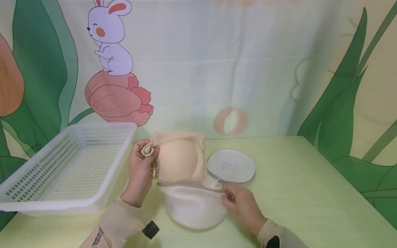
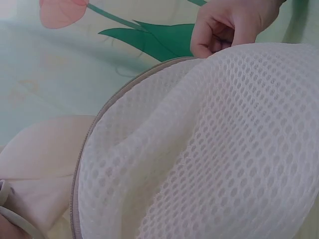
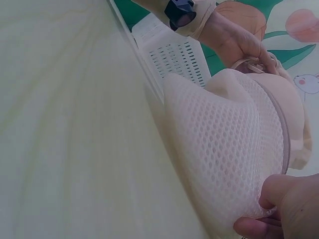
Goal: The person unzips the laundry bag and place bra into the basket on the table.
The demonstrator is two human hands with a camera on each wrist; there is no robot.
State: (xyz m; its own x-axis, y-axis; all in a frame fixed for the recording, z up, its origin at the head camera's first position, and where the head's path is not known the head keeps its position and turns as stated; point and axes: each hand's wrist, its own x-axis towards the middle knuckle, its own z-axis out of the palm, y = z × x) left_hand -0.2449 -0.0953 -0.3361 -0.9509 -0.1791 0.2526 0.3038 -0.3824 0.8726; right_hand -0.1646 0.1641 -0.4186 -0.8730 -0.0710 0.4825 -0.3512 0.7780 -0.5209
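Observation:
My left hand point(image 1: 141, 177) grips the straps of a beige bra point(image 1: 180, 160), with looped strap hanging at its fingers. The bra's smooth moulded cup stands upright above a white mesh laundry bag point(image 1: 195, 208), and its lower part is hidden behind the bag's rim. A zipper point(image 2: 92, 124) runs along that rim in the left wrist view. On the right side of the bag, my right hand point(image 1: 243, 203) pinches the rim between thumb and fingers. In the right wrist view the same hand point(image 3: 294, 204) holds the mesh edge. The bag's round white lid point(image 1: 232, 167) lies folded back behind it.
A white perforated plastic basket point(image 1: 62, 206) stands at the left of the pale green table point(image 1: 310, 199). Behind the table hangs a printed cloth point(image 1: 192, 69) with a rabbit and flowers. A dark block-like device point(image 1: 151, 229) sits at the left wrist.

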